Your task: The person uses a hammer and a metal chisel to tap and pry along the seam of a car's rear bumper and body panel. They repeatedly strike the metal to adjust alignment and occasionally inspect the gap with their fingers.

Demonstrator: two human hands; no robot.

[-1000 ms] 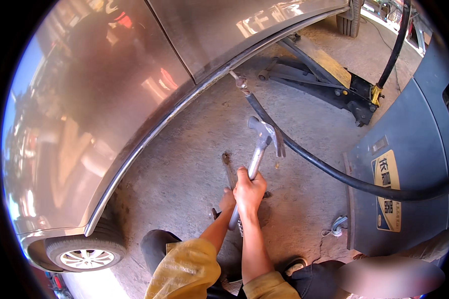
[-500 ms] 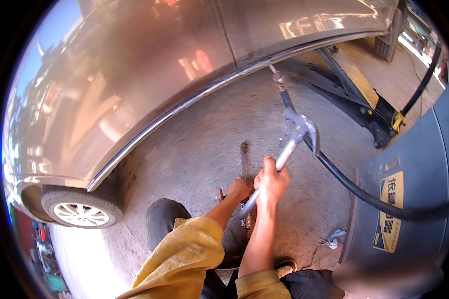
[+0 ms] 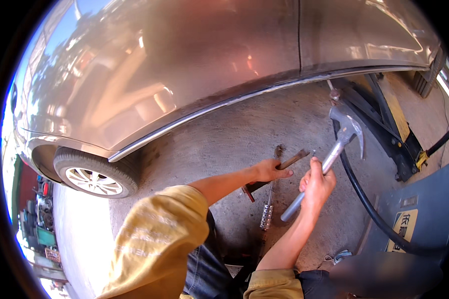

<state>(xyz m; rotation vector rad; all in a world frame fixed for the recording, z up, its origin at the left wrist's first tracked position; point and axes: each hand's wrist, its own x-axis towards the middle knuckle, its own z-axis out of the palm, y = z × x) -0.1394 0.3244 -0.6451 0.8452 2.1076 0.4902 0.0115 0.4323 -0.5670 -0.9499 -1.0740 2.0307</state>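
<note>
Right hand (image 3: 317,187) clenched around the metal shaft of a claw hammer (image 3: 329,159), head raised toward 1 o'clock. Left hand (image 3: 269,170) closed on a dark flat bar (image 3: 277,172), possibly a chisel; its tip is unclear. A ratchet-like tool (image 3: 268,212) lies on the concrete floor (image 3: 224,144) at 6 o'clock of the left hand. Car body (image 3: 184,65) at 12 o'clock; black hose (image 3: 369,209) at 3.
</note>
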